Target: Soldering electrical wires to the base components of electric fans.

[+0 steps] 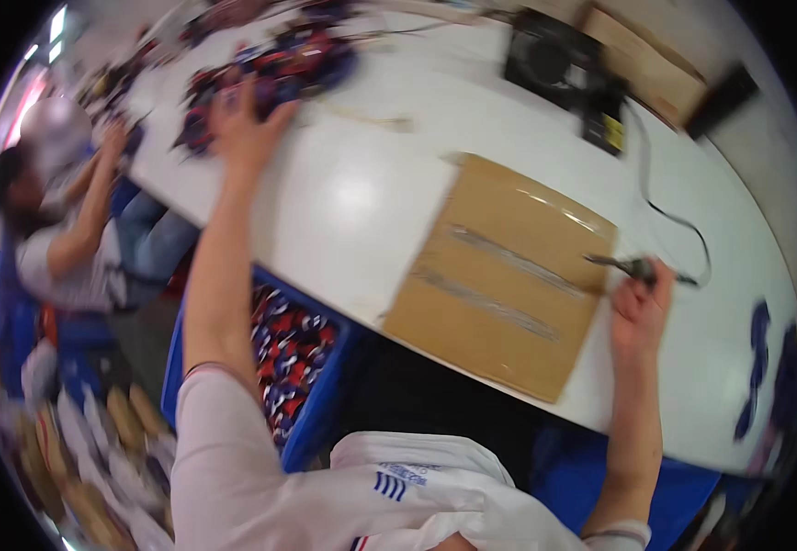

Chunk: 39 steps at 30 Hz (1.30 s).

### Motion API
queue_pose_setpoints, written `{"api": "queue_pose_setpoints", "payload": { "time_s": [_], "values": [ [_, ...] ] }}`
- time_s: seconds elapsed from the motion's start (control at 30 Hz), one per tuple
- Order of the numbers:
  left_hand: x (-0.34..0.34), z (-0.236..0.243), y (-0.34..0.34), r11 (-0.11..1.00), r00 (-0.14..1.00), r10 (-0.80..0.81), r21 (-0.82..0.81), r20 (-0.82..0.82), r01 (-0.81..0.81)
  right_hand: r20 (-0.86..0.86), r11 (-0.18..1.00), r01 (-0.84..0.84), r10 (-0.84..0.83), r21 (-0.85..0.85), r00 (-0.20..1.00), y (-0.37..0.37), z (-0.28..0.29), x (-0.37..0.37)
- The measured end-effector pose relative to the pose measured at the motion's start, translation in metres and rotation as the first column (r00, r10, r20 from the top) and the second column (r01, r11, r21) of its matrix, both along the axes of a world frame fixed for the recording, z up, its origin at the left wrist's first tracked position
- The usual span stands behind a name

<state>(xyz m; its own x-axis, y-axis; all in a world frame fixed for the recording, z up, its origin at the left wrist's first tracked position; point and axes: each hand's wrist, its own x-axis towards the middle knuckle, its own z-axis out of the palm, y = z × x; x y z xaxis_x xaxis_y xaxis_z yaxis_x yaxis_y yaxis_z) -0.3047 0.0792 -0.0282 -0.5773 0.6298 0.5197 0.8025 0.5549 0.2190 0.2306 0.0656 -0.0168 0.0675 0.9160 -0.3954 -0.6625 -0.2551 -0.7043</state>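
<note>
My left hand (244, 129) reaches to the far left of the table, fingers spread over the near edge of a heap of red, blue and white cloth pieces (311, 64). It is open, and blur hides whether it touches them. In my right hand (642, 308), closed round the grip, is a dark, corded tool that looks like a soldering iron (617, 264). Its thin tip points left, over the right edge of a flat cardboard sheet (499, 275) with strips of worn tape across it.
A blue bin (320, 418) of small red, white and blue pieces stands below the table's (352, 202) front edge. A black box-shaped device (554, 60) with a cord (683, 220) sits at the back. Dark blue strips (757, 367) lie far right. Another person (77, 239) sits at left.
</note>
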Motion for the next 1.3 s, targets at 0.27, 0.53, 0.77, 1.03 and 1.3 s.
{"api": "queue_pose_setpoints", "payload": {
  "time_s": [0.27,0.53,0.77,1.03,1.3],
  "values": [
    [-0.021,0.044,0.028,0.984,0.937,-0.181,-0.051,-0.298,0.173,0.138,0.985,0.013,-0.037,0.173,0.99,-0.001,-0.01,-0.009],
    [0.235,0.119,-0.007,0.594,0.626,-0.768,0.214,-0.135,0.775,0.113,0.98,0.044,-0.067,0.195,0.991,-0.002,0.009,-0.017],
    [0.501,0.155,-0.011,-0.207,-0.216,-0.976,0.159,0.035,0.965,0.208,0.956,-0.11,0.053,0.271,0.977,0.03,-0.039,0.0],
    [0.725,0.085,0.022,-0.439,-0.426,-0.896,-0.099,0.129,0.893,-0.29,0.731,-0.128,0.417,0.67,0.861,0.051,-0.082,0.012],
    [0.873,0.035,0.02,-0.483,-0.454,-0.874,-0.21,0.175,0.85,0.179,0.841,-0.414,0.373,0.348,0.91,0.008,-0.003,0.065]
  ]
}}
